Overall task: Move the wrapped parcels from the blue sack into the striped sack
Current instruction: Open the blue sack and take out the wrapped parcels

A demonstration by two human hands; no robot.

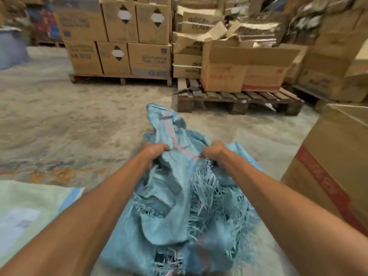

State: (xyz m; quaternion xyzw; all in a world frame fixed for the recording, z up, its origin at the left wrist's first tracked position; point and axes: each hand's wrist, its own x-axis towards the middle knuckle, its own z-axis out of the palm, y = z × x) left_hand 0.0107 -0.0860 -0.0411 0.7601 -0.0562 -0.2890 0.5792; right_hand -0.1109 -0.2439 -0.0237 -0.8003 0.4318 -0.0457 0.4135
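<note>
Head view: a pale sack with a blue edge band lay flat on the floor at lower left. The left hand was fisted on bunched fabric of the blue sack. That sack sat crumpled and frayed on the floor between both forearms, with a pink stripe up it. The right hand gripped the same fabric near the left. A wooden pallet lay beyond. A cardboard box with red tape stood at far right.
</note>
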